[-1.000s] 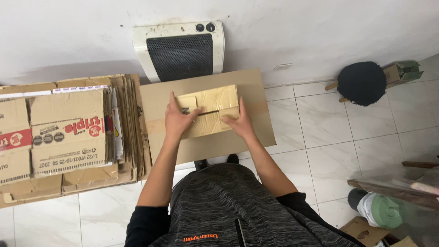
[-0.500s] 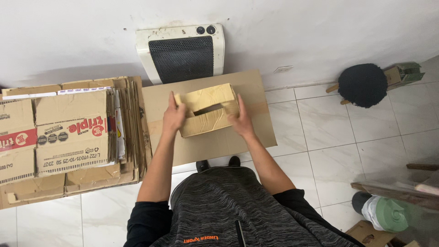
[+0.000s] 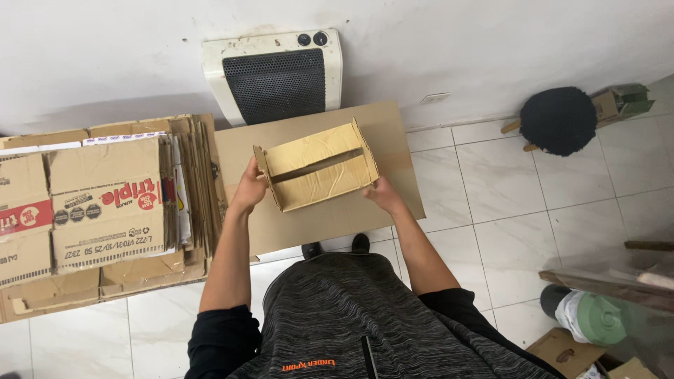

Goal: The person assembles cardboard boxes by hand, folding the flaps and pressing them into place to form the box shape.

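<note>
I hold a small brown cardboard box (image 3: 317,168) up in front of me, its folded bottom flaps facing me with a seam running across. My left hand (image 3: 248,188) grips its left side and my right hand (image 3: 379,191) grips its lower right corner. The box hangs above a flat cardboard sheet (image 3: 393,140) lying on the tiled floor.
A stack of flattened cardboard boxes (image 3: 105,203) lies on the floor to the left. A white wall heater (image 3: 275,74) hangs straight ahead. At the right stand a black round stool (image 3: 558,119), a green and white container (image 3: 597,317) and some cardboard scraps (image 3: 569,351).
The box was lying flat on the sheet under both hands; it has been lifted, opened into shape and turned so its bottom faces me.
</note>
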